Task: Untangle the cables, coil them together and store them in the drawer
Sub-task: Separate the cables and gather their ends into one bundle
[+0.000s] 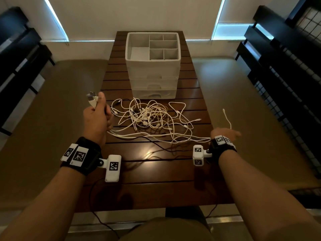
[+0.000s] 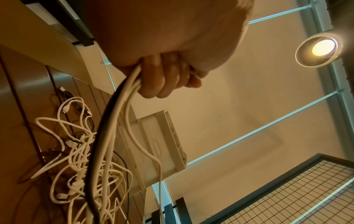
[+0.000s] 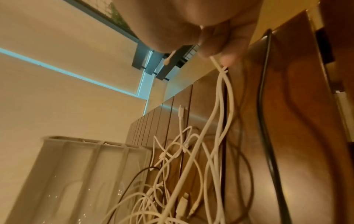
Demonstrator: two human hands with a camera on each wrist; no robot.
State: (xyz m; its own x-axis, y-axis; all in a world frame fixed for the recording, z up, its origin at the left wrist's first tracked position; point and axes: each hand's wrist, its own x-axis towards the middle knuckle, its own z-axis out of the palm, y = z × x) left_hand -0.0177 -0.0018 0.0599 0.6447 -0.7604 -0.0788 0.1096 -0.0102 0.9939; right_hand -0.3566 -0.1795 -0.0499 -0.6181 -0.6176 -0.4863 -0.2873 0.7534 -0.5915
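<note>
Cable tangle (image 1: 147,117) sprawls before closed drawer unit (image 1: 152,80)

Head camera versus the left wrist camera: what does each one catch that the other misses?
Only the head view shows the plug ends sticking up above the left hand, the right hand holding a thin white cable, and the organizer's top compartments. Only the left wrist view shows the fingers curled round white cables and one black cable, plus a ceiling lamp. Both show the tangled pile on the wooden table beside the drawer unit.
</note>
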